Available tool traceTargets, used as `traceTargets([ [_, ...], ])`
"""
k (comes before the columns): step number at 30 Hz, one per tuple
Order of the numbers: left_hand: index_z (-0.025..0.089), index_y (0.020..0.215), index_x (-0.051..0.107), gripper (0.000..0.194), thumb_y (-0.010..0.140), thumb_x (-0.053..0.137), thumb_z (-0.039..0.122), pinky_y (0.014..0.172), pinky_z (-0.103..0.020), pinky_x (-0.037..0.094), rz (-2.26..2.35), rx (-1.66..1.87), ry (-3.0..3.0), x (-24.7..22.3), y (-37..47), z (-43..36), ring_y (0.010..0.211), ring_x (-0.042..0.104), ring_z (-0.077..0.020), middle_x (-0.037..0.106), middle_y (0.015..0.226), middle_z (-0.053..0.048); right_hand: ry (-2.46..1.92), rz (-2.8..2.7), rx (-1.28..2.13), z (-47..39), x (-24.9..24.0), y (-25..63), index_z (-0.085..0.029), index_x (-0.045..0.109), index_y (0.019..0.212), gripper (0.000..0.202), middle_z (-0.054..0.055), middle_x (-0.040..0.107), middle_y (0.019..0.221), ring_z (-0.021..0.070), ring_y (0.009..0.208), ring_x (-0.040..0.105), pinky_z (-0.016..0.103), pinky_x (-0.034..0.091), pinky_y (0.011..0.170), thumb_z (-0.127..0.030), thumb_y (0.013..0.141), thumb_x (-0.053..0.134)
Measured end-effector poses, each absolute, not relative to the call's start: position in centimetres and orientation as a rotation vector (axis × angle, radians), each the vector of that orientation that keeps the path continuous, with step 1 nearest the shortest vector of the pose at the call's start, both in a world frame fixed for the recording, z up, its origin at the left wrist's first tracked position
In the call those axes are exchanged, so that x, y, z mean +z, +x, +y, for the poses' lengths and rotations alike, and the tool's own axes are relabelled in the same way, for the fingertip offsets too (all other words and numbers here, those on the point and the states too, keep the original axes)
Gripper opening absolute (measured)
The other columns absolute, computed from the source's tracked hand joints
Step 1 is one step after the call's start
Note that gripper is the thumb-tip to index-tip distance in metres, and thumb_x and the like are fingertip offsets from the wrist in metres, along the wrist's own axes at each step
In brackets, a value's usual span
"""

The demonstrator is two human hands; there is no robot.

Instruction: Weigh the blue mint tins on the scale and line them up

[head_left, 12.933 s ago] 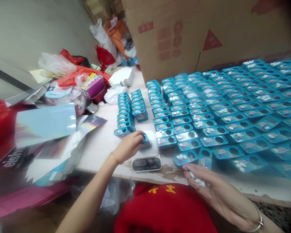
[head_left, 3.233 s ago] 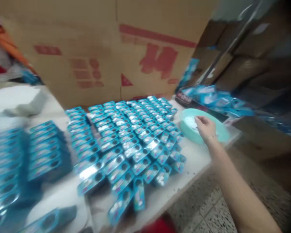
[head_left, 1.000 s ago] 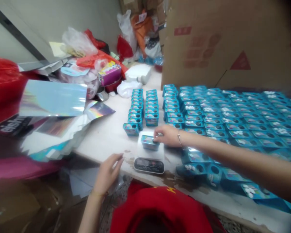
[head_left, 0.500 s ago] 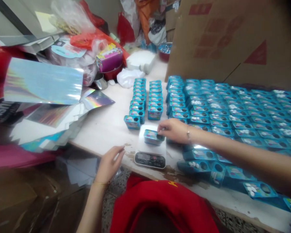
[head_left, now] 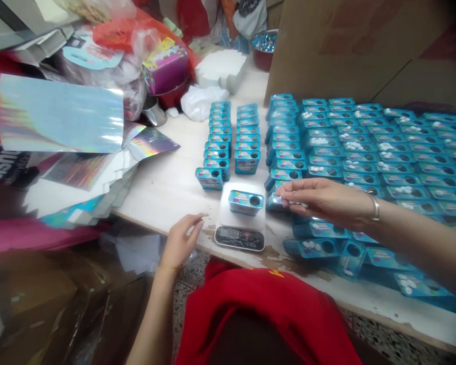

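Note:
A small blue box (head_left: 245, 202) with a dark round hole in its top stands on the white pan of a digital kitchen scale (head_left: 240, 223). My right hand (head_left: 321, 198) is just right of the scale, over the nearest blue boxes, apart from the one on the pan. Its fingers are closed, and small white tablets (head_left: 301, 205) show beneath them. To the left of the scale, my left hand (head_left: 180, 241) hovers by the table edge with thumb and fingers apart, holding nothing. The display's reading is too blurred to make out.
Many rows of blue boxes (head_left: 365, 149), several with white tablets on top, fill the right side. Two shorter rows (head_left: 248, 137) stand behind the scale. Shiny printed sheets (head_left: 63, 114) lie at left. A cardboard carton (head_left: 349, 56) walls the back right; a red bowl (head_left: 264, 62) sits behind.
My right hand has moved right, off the box on the scale, and its tablets now show. That box stays on the pan. My left hand has barely moved, and the view has tilted slightly down.

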State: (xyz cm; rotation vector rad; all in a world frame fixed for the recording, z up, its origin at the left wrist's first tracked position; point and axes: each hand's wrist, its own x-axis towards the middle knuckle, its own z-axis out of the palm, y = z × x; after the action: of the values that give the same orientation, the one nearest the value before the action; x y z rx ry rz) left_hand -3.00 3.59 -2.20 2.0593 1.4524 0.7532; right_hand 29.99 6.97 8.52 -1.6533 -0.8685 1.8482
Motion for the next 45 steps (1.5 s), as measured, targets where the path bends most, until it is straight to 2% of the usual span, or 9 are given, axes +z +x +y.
traceTargets([
  [2, 0.018, 0.104, 0.063, 0.025, 0.093, 0.046, 0.032, 0.089, -0.033, 0.048, 1.435, 0.753, 2.056, -2.1, -2.7, 3.7, 0.097, 0.06, -0.0194, 0.066, 0.104, -0.008, -1.626, -0.949, 1.857, 7.2, 8.5, 29.6, -0.017, 0.07, 0.081, 0.012, 0.005, 0.063, 0.083, 0.0079, 0.067, 0.055, 0.013, 0.047, 0.054, -0.023, 0.071, 0.072],
  [7, 0.019, 0.103, 0.063, 0.023, 0.093, 0.047, 0.031, 0.09, -0.032, 0.048, 1.424, 0.752, 2.062, -2.1, -2.5, 3.8, 0.097, 0.061, -0.0187, 0.066, 0.103, -0.007, -1.567, -1.244, 1.805, 8.1, 9.0, 27.9, -0.014, 0.064, 0.082, 0.016, -0.002, 0.054, 0.061, 0.0041, 0.046, 0.039, 0.015, 0.029, 0.04, -0.028, 0.074, 0.068],
  [14, 0.018, 0.105, 0.063, 0.025, 0.093, 0.047, 0.033, 0.09, -0.035, 0.048, 1.417, 0.759, 2.068, -2.7, -2.9, 3.9, 0.098, 0.061, -0.0204, 0.066, 0.105, -0.009, -1.638, -1.66, 1.655, 9.1, 9.4, 26.2, -0.015, 0.063, 0.08, 0.009, -0.007, 0.043, 0.047, 0.0067, 0.043, 0.038, 0.02, 0.028, 0.041, -0.024, 0.08, 0.059],
  [23, 0.02, 0.106, 0.062, 0.022, 0.092, 0.048, 0.03, 0.091, -0.032, 0.047, 1.414, 0.74, 2.061, -3.2, -3.0, 4.0, 0.099, 0.061, -0.019, 0.065, 0.105, -0.007, -1.677, -1.989, 1.459, 10.2, 9.1, 25.3, -0.014, 0.065, 0.091, 0.015, -0.005, 0.05, 0.053, 0.0075, 0.046, 0.042, 0.02, 0.033, 0.044, -0.016, 0.077, 0.059],
  [27, 0.02, 0.106, 0.062, 0.022, 0.092, 0.048, 0.03, 0.092, -0.032, 0.047, 1.406, 0.747, 2.063, -3.4, -3.1, 4.1, 0.1, 0.06, -0.0191, 0.065, 0.107, -0.007, -1.63, -2.092, 1.358, 10.4, 8.8, 25.0, -0.014, 0.067, 0.09, 0.016, -0.001, 0.06, 0.064, 0.0085, 0.052, 0.049, 0.02, 0.038, 0.05, -0.015, 0.077, 0.058],
  [35, 0.019, 0.107, 0.062, 0.022, 0.092, 0.049, 0.03, 0.096, -0.034, 0.046, 1.407, 0.758, 2.042, -4.3, -2.9, 4.0, 0.104, 0.06, -0.02, 0.065, 0.109, -0.007, -1.605, -2.11, 1.29, 10.3, 8.5, 24.6, -0.012, 0.069, 0.095, 0.02, 0.002, 0.065, 0.072, 0.0123, 0.066, 0.057, 0.021, 0.044, 0.06, -0.014, 0.08, 0.055],
  [40, 0.019, 0.108, 0.062, 0.024, 0.092, 0.048, 0.03, 0.096, -0.035, 0.046, 1.414, 0.741, 2.037, -4.5, -2.8, 3.9, 0.105, 0.06, -0.0204, 0.064, 0.111, -0.008, -1.513, -2.107, 1.334, 10.2, 8.3, 24.9, -0.015, 0.07, 0.092, 0.019, 0.005, 0.07, 0.088, 0.0154, 0.078, 0.063, 0.025, 0.047, 0.073, -0.013, 0.08, 0.055],
  [45, 0.019, 0.107, 0.062, 0.022, 0.092, 0.049, 0.03, 0.096, -0.035, 0.046, 1.421, 0.748, 2.022, -4.5, -2.8, 3.9, 0.104, 0.06, -0.0197, 0.065, 0.11, -0.007, -1.562, -1.874, 1.431, 10.1, 8.8, 25.1, -0.014, 0.07, 0.085, 0.017, 0.001, 0.068, 0.075, 0.0108, 0.065, 0.058, 0.021, 0.045, 0.061, -0.007, 0.076, 0.057],
])
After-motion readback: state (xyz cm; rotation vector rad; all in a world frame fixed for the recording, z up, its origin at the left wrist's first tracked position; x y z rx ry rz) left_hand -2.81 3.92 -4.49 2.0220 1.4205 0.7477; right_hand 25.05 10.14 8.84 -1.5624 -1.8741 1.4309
